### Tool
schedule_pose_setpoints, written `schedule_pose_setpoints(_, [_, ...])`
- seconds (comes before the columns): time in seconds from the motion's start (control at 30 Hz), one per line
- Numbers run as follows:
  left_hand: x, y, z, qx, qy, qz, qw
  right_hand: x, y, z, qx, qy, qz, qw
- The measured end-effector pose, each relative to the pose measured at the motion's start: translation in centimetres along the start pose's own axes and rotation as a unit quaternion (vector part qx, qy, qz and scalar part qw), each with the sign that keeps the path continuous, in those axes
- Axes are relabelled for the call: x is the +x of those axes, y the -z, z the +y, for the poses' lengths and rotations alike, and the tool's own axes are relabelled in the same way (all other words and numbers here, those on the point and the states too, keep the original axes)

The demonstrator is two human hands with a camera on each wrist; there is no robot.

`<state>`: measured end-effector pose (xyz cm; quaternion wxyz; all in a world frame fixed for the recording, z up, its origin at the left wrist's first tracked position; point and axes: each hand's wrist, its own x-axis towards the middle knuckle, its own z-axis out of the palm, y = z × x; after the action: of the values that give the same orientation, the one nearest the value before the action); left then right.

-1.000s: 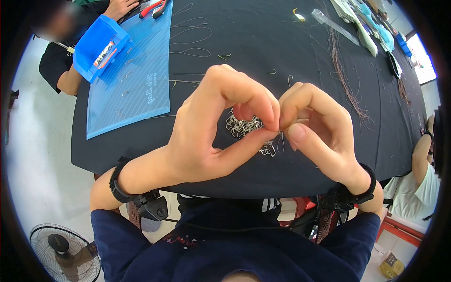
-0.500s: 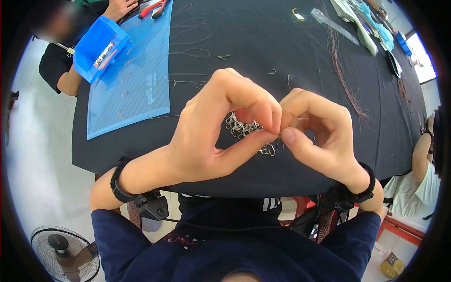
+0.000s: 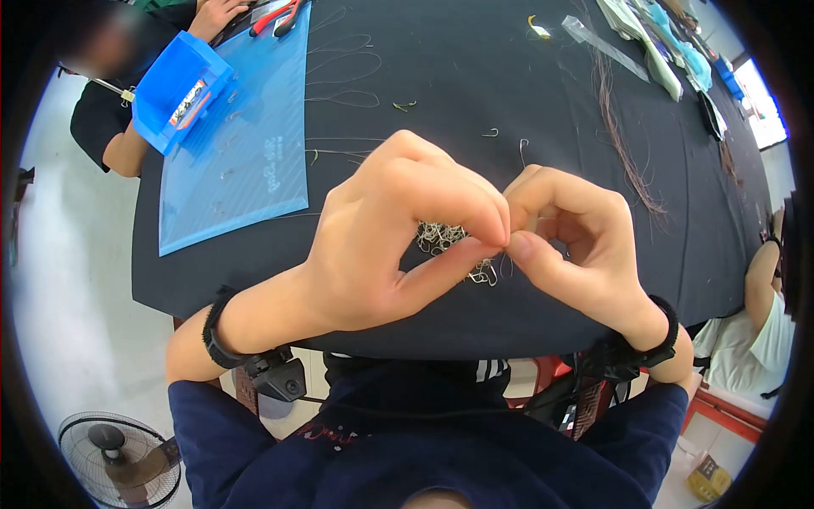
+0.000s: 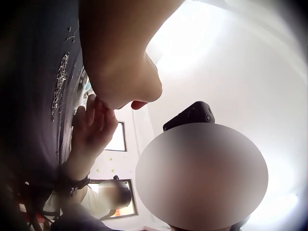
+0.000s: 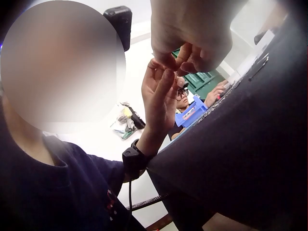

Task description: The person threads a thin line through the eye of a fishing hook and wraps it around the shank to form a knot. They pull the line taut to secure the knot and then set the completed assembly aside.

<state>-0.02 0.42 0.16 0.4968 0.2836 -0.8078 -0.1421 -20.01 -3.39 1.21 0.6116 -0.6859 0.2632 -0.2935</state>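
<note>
Fingers of my left hand (image 3: 369, 233) and right hand (image 3: 606, 254) curled, tips meeting, pinching a fine line (image 3: 506, 265) just right of the fishhook pile (image 3: 439, 238) on the black surface (image 3: 441, 76). Blue mat (image 3: 263, 153) left of pile; blue bin (image 3: 159, 93) farther left.

Fine line (image 3: 502, 266) pinched at the fingertips of the left hand (image 3: 370, 239) and right hand (image 3: 595, 256).
Hair-thin, it curves loosely just below the fingertips, its pinched part hidden.
</note>
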Motion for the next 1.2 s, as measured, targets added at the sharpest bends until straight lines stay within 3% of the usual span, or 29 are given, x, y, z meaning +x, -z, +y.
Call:
schedule_pose_setpoints(0.27, [-0.3,-0.3,0.3,-0.012,0.033,-0.013,0.999,0.0,0.1,0.0,-0.024,0.026,-0.002,0.999])
schedule_pose_setpoints(0.67, [-0.2,0.0,0.3,-0.026,0.034,-0.017,0.999,-0.2,0.3,-0.9,-0.002,-0.022,-0.011,1.000])
schedule_pose_setpoints(0.97, [-0.1,-0.2,0.2,-0.022,0.034,-0.020,0.999,-0.3,0.3,-0.8,-0.113,0.034,-0.025,0.993])
schedule_pose_setpoints(1.2, [-0.1,-0.3,0.1,-0.036,0.031,-0.023,0.999,-0.2,0.2,-0.8,-0.085,0.028,-0.008,0.996])
